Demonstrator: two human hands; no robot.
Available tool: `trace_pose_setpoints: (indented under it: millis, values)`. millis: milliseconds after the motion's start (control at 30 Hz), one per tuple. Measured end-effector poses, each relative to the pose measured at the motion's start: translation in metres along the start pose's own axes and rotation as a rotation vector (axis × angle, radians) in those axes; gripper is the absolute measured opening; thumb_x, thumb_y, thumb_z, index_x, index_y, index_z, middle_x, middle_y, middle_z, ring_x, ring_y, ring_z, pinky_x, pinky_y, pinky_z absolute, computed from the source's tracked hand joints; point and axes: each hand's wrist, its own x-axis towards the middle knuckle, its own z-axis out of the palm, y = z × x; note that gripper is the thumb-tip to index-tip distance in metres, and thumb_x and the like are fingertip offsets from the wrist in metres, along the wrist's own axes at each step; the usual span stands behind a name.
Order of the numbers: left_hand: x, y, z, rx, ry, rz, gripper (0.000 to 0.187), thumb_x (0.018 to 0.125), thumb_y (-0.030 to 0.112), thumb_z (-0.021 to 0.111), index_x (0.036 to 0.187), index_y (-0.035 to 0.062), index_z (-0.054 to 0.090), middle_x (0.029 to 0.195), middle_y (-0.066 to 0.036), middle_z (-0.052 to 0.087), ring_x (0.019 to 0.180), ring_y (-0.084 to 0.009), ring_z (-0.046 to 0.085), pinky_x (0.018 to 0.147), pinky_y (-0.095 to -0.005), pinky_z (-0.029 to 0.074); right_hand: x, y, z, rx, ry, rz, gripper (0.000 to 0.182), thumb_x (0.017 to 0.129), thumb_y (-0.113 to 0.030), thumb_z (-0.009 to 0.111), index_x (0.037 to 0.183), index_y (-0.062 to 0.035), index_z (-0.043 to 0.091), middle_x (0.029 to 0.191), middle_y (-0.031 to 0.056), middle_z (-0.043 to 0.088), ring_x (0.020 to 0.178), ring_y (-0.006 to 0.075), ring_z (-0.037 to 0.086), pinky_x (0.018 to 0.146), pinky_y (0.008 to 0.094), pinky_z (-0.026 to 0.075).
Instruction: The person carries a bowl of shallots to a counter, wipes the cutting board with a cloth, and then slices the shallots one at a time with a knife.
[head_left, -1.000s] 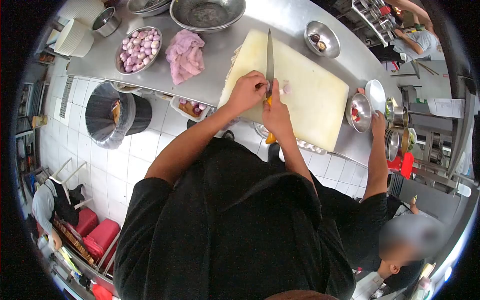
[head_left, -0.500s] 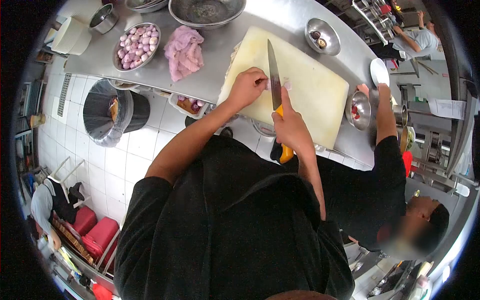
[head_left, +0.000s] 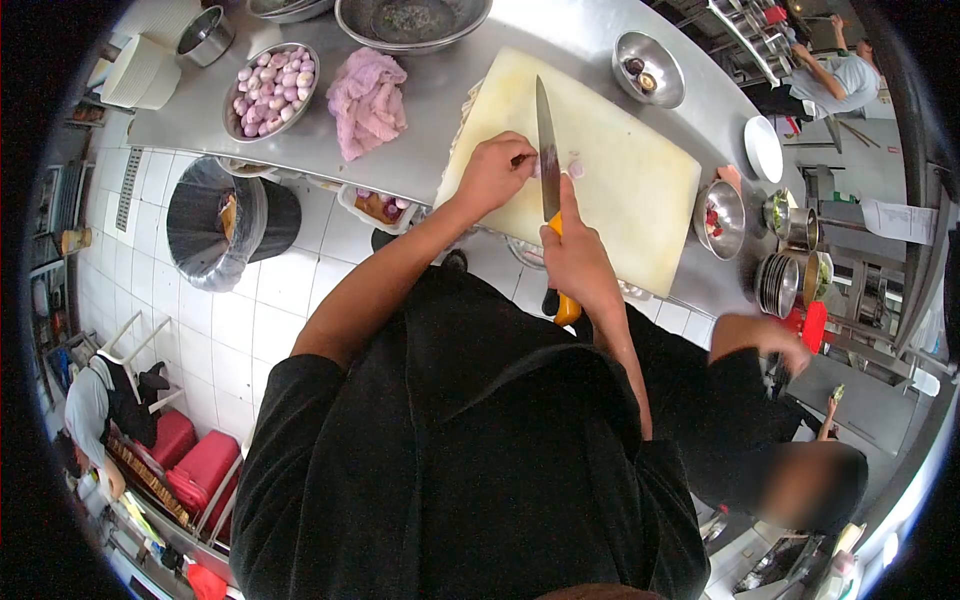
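My right hand (head_left: 580, 262) is closed round the yellow handle of a kitchen knife (head_left: 546, 140), with the index finger stretched along the blade. The blade points away from me over a pale cutting board (head_left: 620, 185). On the knife's left side, my left hand (head_left: 495, 175) has its fingertips pinched on a small piece of shallot (head_left: 535, 170), mostly hidden by the fingers. Thin shallot slices (head_left: 575, 170) lie on the board just right of the blade. A steel bowl of peeled shallots (head_left: 272, 92) stands at the left on the counter.
A pink cloth (head_left: 367, 105) lies between the shallots and board. Steel bowls (head_left: 648, 70) (head_left: 720, 220) and a white plate (head_left: 763, 150) are at the right. A lined bin (head_left: 215, 225) stands below left. One co-worker's arm (head_left: 755, 340) is close on my right.
The co-worker's arm has drawn back from the white plate toward their body, leaving the plate on the counter. My hands and the knife have barely shifted; slices by the blade show more plainly.
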Motion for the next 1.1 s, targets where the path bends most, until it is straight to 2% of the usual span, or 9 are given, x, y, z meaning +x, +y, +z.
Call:
trace_pose_setpoints:
  millis: [67,133,233,333,600,800,900,1000,1100]
  values:
    - [0.001,0.000,0.000,0.004,-0.001,0.000,0.012,0.081,0.005,0.065,0.090,-0.0018,0.071,0.092,-0.014,0.068,0.073,-0.0289,0.066,0.069,-0.0352,0.054,0.000,-0.003,0.001,-0.029,-0.002,-0.001,0.074,0.095,-0.015,0.049,0.157,-0.0100,0.009,0.082,0.0273,0.066,0.066,0.0393,0.064,0.070,0.0482,0.052]
    - [0.001,-0.002,0.001,0.020,-0.016,0.000,0.012,0.082,0.005,0.066,0.091,-0.0021,0.070,0.093,-0.013,0.068,0.073,-0.0273,0.067,0.069,-0.0340,0.054,0.002,-0.010,0.000,-0.104,-0.001,-0.002,0.077,0.093,-0.013,0.051,0.155,-0.0053,0.007,0.091,0.0337,0.066,0.087,0.0508,0.064,0.083,0.0558,0.049]
    - [0.001,-0.003,0.000,0.058,-0.038,-0.006,0.013,0.083,0.005,0.066,0.094,-0.0026,0.070,0.095,-0.012,0.068,0.075,-0.0240,0.068,0.069,-0.0312,0.055,0.016,0.005,0.017,-0.027,0.074,-0.053,0.076,0.094,-0.014,0.050,0.157,-0.0137,0.009,0.087,0.0334,0.065,0.082,0.0524,0.063,0.076,0.0559,0.048]
    - [0.001,-0.003,0.002,0.062,-0.033,-0.004,0.014,0.083,0.004,0.066,0.095,-0.0024,0.070,0.097,-0.012,0.068,0.075,-0.0240,0.068,0.070,-0.0314,0.055,0.041,0.017,0.041,-0.005,0.156,-0.077,0.078,0.093,-0.014,0.052,0.157,-0.0163,0.008,0.087,0.0326,0.066,0.081,0.0501,0.064,0.075,0.0546,0.048]
    - [0.000,0.005,0.000,0.103,-0.056,0.126,0.020,0.081,0.004,0.067,0.101,0.0003,0.068,0.106,-0.013,0.066,0.086,-0.0255,0.067,0.076,-0.0330,0.055,0.051,0.019,0.037,0.068,0.124,-0.052,0.079,0.094,-0.015,0.052,0.158,-0.0231,0.005,0.087,0.0297,0.067,0.081,0.0474,0.066,0.075,0.0517,0.050]
    - [0.014,0.005,-0.017,0.280,-0.393,0.230,0.015,0.080,0.009,0.068,0.093,0.0017,0.070,0.101,-0.013,0.064,0.088,-0.0300,0.063,0.075,-0.0390,0.052,0.048,0.028,0.032,0.162,0.121,-0.025,0.076,0.094,-0.016,0.053,0.158,-0.0246,0.012,0.091,0.0306,0.067,0.083,0.0465,0.066,0.077,0.0492,0.050]
    - [0.016,0.006,-0.022,0.282,-0.408,0.254,0.014,0.079,0.011,0.069,0.091,0.0025,0.070,0.094,-0.014,0.064,0.083,-0.0305,0.063,0.071,-0.0403,0.051,0.044,0.034,0.029,0.130,0.153,-0.041,0.076,0.094,-0.017,0.054,0.157,-0.0250,0.014,0.091,0.0308,0.066,0.083,0.0470,0.066,0.077,0.0492,0.050]
    - [0.008,0.011,-0.020,0.329,-0.342,0.131,0.015,0.080,0.013,0.069,0.090,0.0028,0.072,0.086,-0.015,0.068,0.078,-0.0305,0.066,0.072,-0.0396,0.052,0.038,0.037,0.030,0.072,0.146,-0.047,0.076,0.094,-0.017,0.053,0.157,-0.0228,0.011,0.087,0.0313,0.066,0.082,0.0494,0.064,0.076,0.0534,0.049]
    - [-0.006,0.015,-0.005,0.307,-0.076,-0.032,0.016,0.081,0.015,0.069,0.090,0.0023,0.075,0.080,-0.016,0.071,0.070,-0.0297,0.068,0.070,-0.0377,0.054,0.029,0.029,0.026,0.108,0.105,-0.055,0.076,0.094,-0.016,0.051,0.157,-0.0193,0.010,0.085,0.0318,0.065,0.081,0.0504,0.064,0.076,0.0557,0.049]
